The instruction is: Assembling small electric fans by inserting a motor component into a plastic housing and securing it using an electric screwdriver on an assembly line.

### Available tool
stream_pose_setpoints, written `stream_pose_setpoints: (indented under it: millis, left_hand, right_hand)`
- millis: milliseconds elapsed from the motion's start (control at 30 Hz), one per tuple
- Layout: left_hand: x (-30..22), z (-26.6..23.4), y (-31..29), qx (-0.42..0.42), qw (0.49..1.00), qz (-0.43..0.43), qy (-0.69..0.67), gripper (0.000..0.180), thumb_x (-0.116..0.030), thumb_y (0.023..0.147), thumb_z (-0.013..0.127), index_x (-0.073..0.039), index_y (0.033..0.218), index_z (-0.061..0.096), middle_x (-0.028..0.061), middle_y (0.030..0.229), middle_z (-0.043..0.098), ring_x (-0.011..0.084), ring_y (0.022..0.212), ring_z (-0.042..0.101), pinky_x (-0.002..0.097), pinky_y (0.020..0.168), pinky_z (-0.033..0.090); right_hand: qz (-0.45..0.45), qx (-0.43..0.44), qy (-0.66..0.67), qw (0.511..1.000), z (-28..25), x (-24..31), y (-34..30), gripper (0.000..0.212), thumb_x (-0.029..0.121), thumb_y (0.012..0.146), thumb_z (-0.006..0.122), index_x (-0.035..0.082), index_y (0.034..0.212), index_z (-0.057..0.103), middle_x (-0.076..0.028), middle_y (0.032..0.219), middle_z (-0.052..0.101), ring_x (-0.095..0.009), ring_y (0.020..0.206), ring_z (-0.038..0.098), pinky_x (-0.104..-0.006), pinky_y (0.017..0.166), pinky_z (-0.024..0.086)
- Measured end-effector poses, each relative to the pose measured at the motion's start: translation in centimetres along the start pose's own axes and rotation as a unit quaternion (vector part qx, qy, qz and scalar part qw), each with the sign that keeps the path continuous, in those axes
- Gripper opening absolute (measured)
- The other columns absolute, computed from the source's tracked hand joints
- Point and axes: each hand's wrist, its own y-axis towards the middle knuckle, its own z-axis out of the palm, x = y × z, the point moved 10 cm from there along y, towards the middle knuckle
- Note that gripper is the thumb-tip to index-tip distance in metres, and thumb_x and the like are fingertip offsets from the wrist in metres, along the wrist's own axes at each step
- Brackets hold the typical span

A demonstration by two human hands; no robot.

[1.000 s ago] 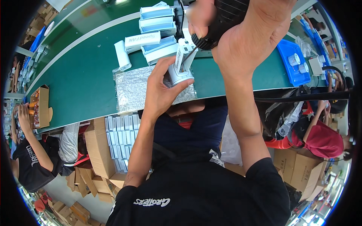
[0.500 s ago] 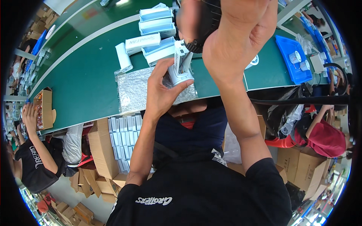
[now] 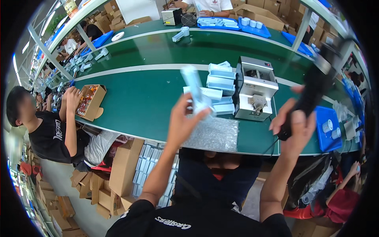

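Observation:
In my left hand [image 3: 182,124] is a pale white-blue plastic housing [image 3: 193,85], its long end pointing up and its wider base by my thumb. Motion blurs this part. My right hand [image 3: 296,126] is closed around a black electric screwdriver [image 3: 314,85], which is tilted with its upper end away to the right and blurred. Tool and housing are well apart. Below my left hand lies a bubble-wrap sheet [image 3: 217,134] on the green table [image 3: 138,98]. Just beyond it, several similar housings [image 3: 221,77] are piled.
A silver box-shaped machine [image 3: 256,93] stands right of the pile. Further right, a blue tray [image 3: 321,114] holds white round parts. At left a co-worker reaches into a carton [image 3: 92,102] of small parts. A carton [image 3: 124,166] of housings sits below the table edge.
The screwdriver, earlier close above the housing, has swung away to the right with my right hand. My left hand has lifted the housing off the bubble wrap. The view now reaches further across the table.

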Motion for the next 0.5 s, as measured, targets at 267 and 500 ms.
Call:
stream_pose_setpoints:
  millis: [267,500]
  left_hand:
    - [9.1,-8.3,16.9,-0.044,0.989,-0.137,-0.013,0.054,-0.052,0.097,0.069,-0.003,0.119,0.067,0.0088,0.106,0.071,0.0188,0.094,0.071,0.0344,0.079,0.061]
    - [19.7,-5.2,26.0,0.004,0.957,-0.285,0.061,0.068,-0.057,0.091,0.073,-0.001,0.128,0.063,0.0171,0.118,0.069,0.0292,0.103,0.07,0.0417,0.077,0.063]
  right_hand:
    - [0.186,-0.071,-0.018,0.98,-3.6,-11.9,-10.1,0.022,0.017,0.108,0.055,-0.001,0.095,0.058,-0.001,0.069,0.053,-0.008,0.058,0.052,-0.025,0.055,0.043]
    - [0.12,-0.035,-0.274,0.953,-2.7,-12.5,-12.9,0.011,0.009,0.102,0.062,-0.002,0.101,0.065,-0.013,0.077,0.064,-0.022,0.063,0.061,-0.0334,0.06,0.048]
